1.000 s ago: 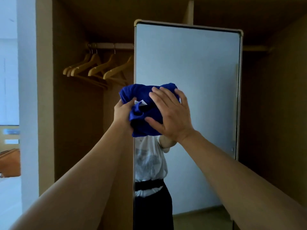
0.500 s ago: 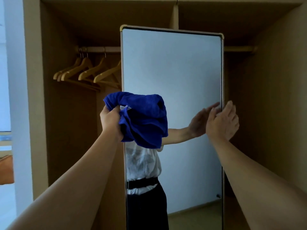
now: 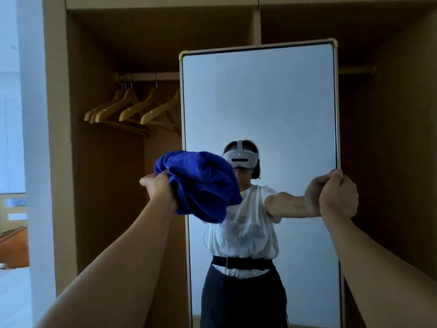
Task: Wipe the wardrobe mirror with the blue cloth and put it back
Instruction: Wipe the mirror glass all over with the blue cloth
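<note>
the left hand (image 3: pixel 158 185) grips a bunched blue cloth (image 3: pixel 199 185), fingers curled into its folds, the wad held up in front of the lower left part of the wardrobe mirror (image 3: pixel 260 110). whether the cloth touches the glass cannot be told from here; it overlaps the mirror's left frame edge and hangs partly over the glass. the right hand (image 3: pixel 338 194) is wrapped round the mirror's right frame edge at about the same height, fingers curled over it, which looks like steadying the panel.

the mirror stands upright, its long axis vertical, lying straight ahead and spanning between the two hands. most of the glass rises above both hands and a good stretch runs below. the left hand, with the cloth, is the one placed to wipe: the likely move is inward to the right and up across the glass, while the right hand braces. behind the mirror's left side, wooden hangers (image 3: pixel 132 110) hang on a rail inside the open wardrobe (image 3: pixel 61 138).
</note>
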`<control>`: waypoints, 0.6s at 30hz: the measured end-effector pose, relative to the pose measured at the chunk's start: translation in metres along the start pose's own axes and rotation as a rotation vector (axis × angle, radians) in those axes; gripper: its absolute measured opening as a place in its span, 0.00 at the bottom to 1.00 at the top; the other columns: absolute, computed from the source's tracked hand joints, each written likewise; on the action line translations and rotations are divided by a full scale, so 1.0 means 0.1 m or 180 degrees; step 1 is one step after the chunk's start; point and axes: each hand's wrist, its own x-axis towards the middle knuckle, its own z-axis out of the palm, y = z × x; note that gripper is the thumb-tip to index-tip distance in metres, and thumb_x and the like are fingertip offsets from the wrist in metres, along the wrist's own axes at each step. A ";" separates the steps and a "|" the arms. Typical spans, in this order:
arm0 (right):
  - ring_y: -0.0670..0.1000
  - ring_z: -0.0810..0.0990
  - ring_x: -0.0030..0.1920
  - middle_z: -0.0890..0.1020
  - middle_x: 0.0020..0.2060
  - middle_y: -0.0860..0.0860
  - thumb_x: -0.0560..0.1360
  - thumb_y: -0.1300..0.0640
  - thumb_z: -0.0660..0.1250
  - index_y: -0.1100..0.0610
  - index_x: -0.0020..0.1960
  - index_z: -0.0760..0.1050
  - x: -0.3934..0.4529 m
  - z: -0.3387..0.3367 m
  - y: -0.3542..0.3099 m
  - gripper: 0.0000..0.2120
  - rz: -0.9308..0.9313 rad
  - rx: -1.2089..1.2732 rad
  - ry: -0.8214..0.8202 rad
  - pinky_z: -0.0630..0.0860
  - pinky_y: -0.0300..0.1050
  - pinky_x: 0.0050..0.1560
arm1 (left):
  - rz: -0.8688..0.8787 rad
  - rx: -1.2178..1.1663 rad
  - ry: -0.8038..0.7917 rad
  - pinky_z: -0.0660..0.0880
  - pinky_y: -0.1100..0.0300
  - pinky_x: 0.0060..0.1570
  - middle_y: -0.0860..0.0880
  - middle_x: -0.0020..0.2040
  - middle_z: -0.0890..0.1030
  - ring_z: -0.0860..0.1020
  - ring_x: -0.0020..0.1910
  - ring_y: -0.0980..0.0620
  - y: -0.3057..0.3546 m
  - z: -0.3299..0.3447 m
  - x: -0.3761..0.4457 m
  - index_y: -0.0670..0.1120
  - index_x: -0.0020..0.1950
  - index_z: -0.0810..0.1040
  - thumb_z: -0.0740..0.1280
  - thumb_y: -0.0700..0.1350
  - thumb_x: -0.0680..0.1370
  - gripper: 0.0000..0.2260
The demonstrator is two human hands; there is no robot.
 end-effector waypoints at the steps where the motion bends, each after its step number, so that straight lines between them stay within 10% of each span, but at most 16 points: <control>1: 0.62 0.78 0.57 0.80 0.55 0.58 0.82 0.44 0.49 0.58 0.59 0.76 0.00 0.00 0.00 0.24 0.0015 -0.0039 0.0038 0.72 0.55 0.54 | 0.0034 0.0082 0.0084 0.72 0.58 0.36 0.47 0.45 0.73 0.72 0.37 0.53 0.01 -0.01 0.02 0.44 0.62 0.67 0.57 0.36 0.78 0.12; 10: 0.63 0.78 0.56 0.81 0.54 0.59 0.82 0.45 0.49 0.58 0.58 0.77 -0.01 0.01 -0.03 0.23 0.0003 -0.0173 0.0114 0.72 0.55 0.53 | 0.0361 0.1067 0.0642 0.75 0.52 0.55 0.44 0.59 0.74 0.75 0.54 0.46 0.06 -0.05 0.27 0.48 0.49 0.75 0.60 0.36 0.76 0.09; 18: 0.64 0.77 0.57 0.80 0.56 0.59 0.82 0.45 0.49 0.58 0.59 0.77 -0.03 0.00 -0.04 0.23 -0.0034 -0.0218 0.0202 0.72 0.56 0.54 | 0.0563 0.1586 0.0505 0.75 0.52 0.52 0.47 0.49 0.75 0.75 0.48 0.47 0.04 -0.03 0.15 0.44 0.54 0.71 0.63 0.40 0.77 0.07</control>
